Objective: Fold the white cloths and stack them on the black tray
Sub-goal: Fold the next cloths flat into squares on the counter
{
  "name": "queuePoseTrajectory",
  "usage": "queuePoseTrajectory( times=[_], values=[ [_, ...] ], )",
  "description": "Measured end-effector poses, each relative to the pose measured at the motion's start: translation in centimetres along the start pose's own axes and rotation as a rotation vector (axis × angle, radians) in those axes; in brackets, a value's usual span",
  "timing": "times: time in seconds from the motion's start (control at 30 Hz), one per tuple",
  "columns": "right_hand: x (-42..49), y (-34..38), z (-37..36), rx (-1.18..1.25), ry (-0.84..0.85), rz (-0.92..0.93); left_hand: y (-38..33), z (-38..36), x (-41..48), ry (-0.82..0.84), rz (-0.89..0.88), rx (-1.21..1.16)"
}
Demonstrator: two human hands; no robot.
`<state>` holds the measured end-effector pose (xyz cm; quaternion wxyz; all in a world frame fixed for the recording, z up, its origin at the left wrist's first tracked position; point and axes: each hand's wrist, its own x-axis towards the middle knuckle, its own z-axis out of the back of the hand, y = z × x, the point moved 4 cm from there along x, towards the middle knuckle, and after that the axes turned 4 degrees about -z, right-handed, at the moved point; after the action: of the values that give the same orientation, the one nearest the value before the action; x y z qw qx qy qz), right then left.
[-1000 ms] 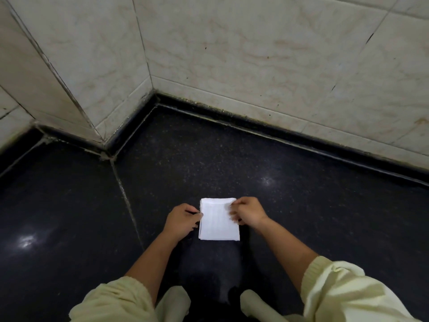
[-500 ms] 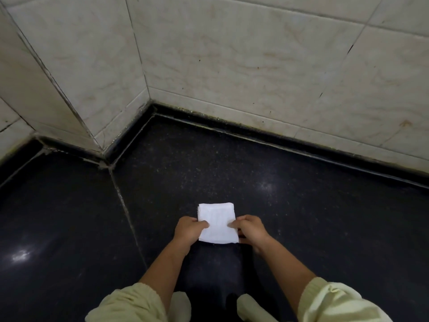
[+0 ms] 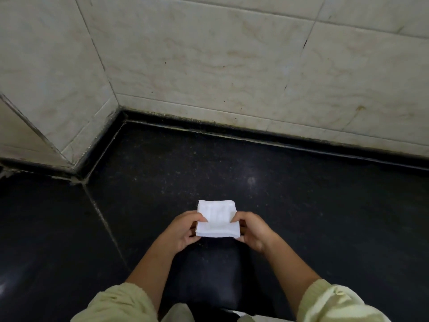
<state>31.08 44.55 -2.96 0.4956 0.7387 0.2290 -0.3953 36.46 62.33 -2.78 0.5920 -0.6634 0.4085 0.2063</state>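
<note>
Slid nearer along its sides, the left hand (image 3: 183,231) and right hand (image 3: 254,231) pinch the folded white square cloth (image 3: 217,219), thumbs on top, over the near middle of the black stone surface (image 3: 301,205).

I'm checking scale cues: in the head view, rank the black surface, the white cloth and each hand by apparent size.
1. black surface, by far the largest.
2. white cloth, left hand and right hand look about alike, so they are not ranked.
</note>
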Motion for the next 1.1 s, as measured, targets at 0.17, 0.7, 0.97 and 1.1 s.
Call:
queuePoseTrajectory(
  times=[0.17, 0.7, 0.97, 1.1],
  values=[
    [-2.3, 1.5, 3.4, 0.09, -0.011, 0.067, -1.8, -4.5, 0.0, 0.116, -0.041, 0.088],
    [-16.5, 3.0, 30.0, 0.095, -0.201, 0.356, 3.8, -32.3, -4.3, 0.438, -0.198, 0.247],
    [-25.9, 1.0, 45.3, 0.151, -0.344, 0.429, 9.9, -49.0, -7.7, 0.562, -0.222, 0.301],
    [-29.8, 1.2, 52.2, 0.236, -0.421, 0.493, 10.4, -57.1, -8.9, 0.659, -0.269, 0.379]
  ],
)
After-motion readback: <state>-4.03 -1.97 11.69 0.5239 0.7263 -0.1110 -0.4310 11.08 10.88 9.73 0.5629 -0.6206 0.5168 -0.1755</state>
